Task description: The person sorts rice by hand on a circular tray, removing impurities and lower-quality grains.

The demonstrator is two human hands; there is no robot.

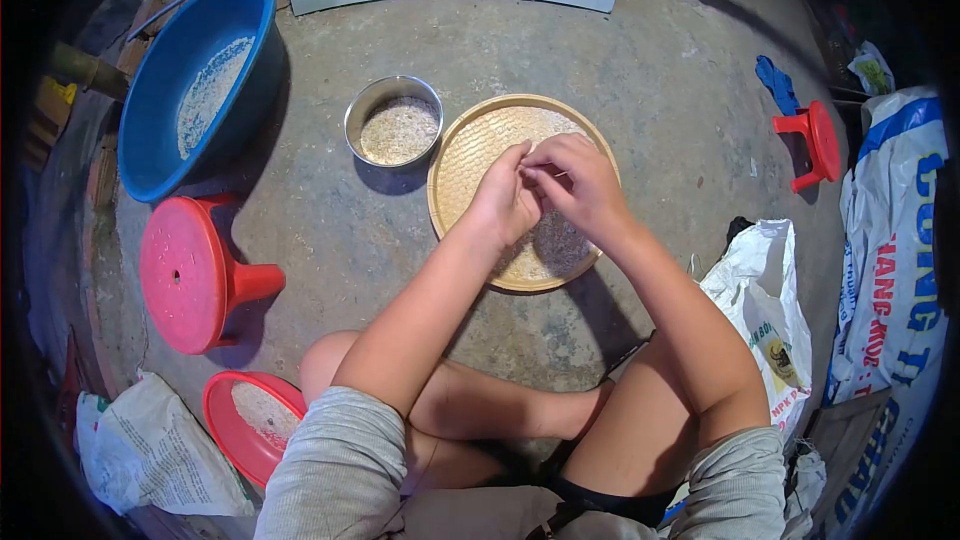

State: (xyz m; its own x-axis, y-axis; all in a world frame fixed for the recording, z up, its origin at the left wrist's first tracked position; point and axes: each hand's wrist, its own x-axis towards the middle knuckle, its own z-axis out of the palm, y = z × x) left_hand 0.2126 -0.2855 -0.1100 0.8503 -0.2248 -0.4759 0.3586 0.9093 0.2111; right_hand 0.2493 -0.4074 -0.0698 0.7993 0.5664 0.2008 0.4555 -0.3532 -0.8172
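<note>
Both my hands meet above a round woven bamboo tray (pixel 470 150), which lies on the concrete floor with pale grains along its top right and a darker patch of grains at the lower right. My left hand (pixel 508 202) is cupped, palm up, its fingers curled and partly hidden. My right hand (pixel 585 185) has its thumb and fingers pinched together over the left palm; whatever lies between them is too small to make out. A metal bowl (pixel 365 145) of husk-flecked grains stands just left of the tray.
A large blue basin (pixel 262 35) with pale grains leans at upper left. Red plastic stools stand left (pixel 180 275) and right (pixel 822 140). A red basin (pixel 225 420) with grains sits lower left. Printed sacks (pixel 895 270) line the right; another white sack (pixel 765 270) lies near my right knee.
</note>
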